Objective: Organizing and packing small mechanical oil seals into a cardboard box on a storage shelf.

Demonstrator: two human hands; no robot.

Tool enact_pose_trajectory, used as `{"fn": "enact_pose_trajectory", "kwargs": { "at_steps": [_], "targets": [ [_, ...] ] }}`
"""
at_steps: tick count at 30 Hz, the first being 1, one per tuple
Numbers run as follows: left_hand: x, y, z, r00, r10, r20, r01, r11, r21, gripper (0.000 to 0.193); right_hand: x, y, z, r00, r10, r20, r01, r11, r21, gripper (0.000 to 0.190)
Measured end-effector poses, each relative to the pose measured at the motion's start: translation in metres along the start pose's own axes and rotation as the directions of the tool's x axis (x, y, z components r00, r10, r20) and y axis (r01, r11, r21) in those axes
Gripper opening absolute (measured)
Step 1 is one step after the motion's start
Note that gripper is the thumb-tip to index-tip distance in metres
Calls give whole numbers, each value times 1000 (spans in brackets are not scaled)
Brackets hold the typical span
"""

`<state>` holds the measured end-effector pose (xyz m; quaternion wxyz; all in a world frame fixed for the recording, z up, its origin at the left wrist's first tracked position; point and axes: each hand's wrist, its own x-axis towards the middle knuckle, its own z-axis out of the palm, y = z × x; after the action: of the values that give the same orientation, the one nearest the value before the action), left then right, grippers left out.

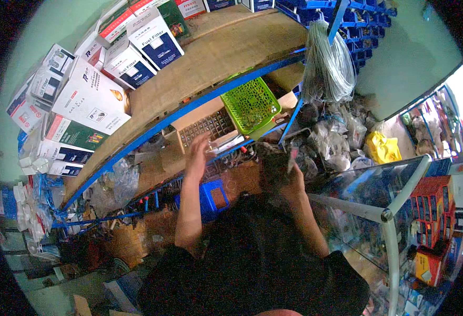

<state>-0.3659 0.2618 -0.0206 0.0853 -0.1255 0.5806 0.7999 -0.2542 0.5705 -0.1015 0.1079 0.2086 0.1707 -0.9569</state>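
My left hand (201, 147) is raised at the near edge of a cardboard box with a divided grid (208, 128); it is blurred, and whether its fingers hold anything does not show. To the right of the box stands a green plastic basket (251, 103) with small things in it. Lower right of the basket, my right hand (294, 179) is closed around a small, thin, pale pinkish object (292, 158), too blurred to name. Both the box and the basket rest on a shelf below a blue metal shelf edge (168, 123).
Fuel filter boxes (156, 39) crowd the upper shelf. A coil of wire (328, 63) hangs at the upper right, above plastic bags (336, 138) and a yellow bag (383, 147). A glass case with a metal frame (391, 237) stands on the right. A blue bin (214, 195) sits below the shelf.
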Motion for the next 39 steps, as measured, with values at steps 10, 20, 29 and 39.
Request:
{"fn": "enact_pose_trajectory", "kwargs": {
  "at_steps": [10, 20, 29, 39],
  "targets": [
    [-64, -15, 90, 871, 392, 295, -490, 719, 492, 21, -12, 23, 78, 984, 109, 143, -102, 993, -50, 52],
    [-93, 2, 118, 962, 268, 57, -247, 758, 604, 26, -26, 27, 107, 986, -55, 157, 48, 998, 46, 53],
    [-91, -7, 127, 929, 366, 55, -363, 873, 326, 24, -5, 25, 73, 944, -256, 208, 329, 783, -528, 30],
    [-106, 10, 128, 686, 520, 509, -717, 366, 593, 25, -22, 32, 135, 876, -482, -17, 440, 814, -379, 28]
  ]
}}
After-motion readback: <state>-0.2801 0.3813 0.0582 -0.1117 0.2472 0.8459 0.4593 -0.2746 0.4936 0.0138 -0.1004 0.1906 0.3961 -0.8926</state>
